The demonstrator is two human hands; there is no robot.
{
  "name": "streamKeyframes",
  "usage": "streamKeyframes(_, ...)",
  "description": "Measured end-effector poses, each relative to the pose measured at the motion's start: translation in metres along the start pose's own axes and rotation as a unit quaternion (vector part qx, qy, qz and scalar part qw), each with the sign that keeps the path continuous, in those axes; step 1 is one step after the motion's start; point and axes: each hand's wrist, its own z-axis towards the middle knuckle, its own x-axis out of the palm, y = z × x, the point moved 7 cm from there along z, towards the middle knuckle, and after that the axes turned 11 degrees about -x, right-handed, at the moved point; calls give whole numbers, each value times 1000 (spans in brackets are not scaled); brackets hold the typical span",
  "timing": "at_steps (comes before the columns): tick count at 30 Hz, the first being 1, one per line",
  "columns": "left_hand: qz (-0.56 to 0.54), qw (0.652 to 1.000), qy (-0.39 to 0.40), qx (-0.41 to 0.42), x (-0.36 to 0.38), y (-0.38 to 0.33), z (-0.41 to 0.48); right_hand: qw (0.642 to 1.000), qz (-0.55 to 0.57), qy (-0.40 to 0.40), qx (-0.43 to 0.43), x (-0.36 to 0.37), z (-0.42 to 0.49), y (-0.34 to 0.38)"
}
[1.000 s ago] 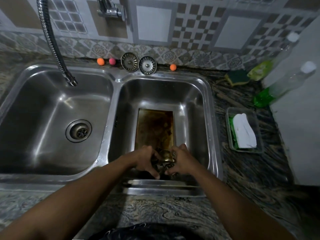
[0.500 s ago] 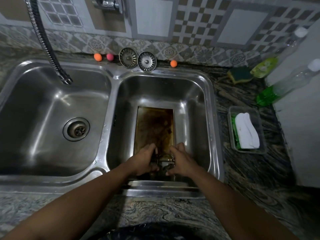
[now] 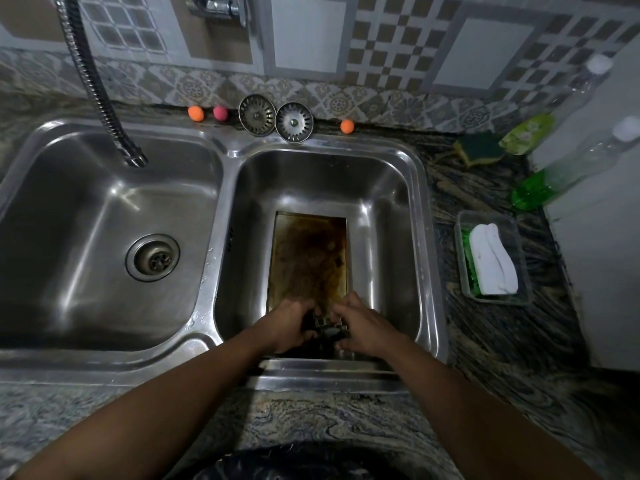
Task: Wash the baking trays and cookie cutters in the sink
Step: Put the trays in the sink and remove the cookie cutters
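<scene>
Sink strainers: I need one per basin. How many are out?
2. Both strainers lean on the back ledge between the basins, side by side: one left, one right. None seem hidden.

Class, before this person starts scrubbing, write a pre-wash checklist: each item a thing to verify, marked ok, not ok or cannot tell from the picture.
1. Baking tray lies in the right basin: ok.
2. Both hands, left hand and right hand, are on the small metal pieces at the tray's near end: ok; whether these are cookie cutters: cannot tell.
3. Water running from the hose faucet: not ok, and it hangs over the left basin.
4. Sponge within reach on the counter: ok.
5. Green soap bottle nearby: ok.
6. Right basin's drain plugged: cannot tell, hidden.
</scene>
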Motion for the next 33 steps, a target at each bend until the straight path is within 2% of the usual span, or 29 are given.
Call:
streamKeyframes(8,12,1000,-2,11,1,-1,-1,1000,13,-12,-13,-11,-8,5)
streamKeyframes(15,38,999,-20,4,-2,-4,-1,999,23,4,30,-13,-9,0)
streamKeyframes(22,40,998,-33,18,0,-7,0,999,-9,-11,48,-15,-6,1)
streamKeyframes(33,37,998,-30,27,-1,-7,3,998,-32,23,46,-12,4,0)
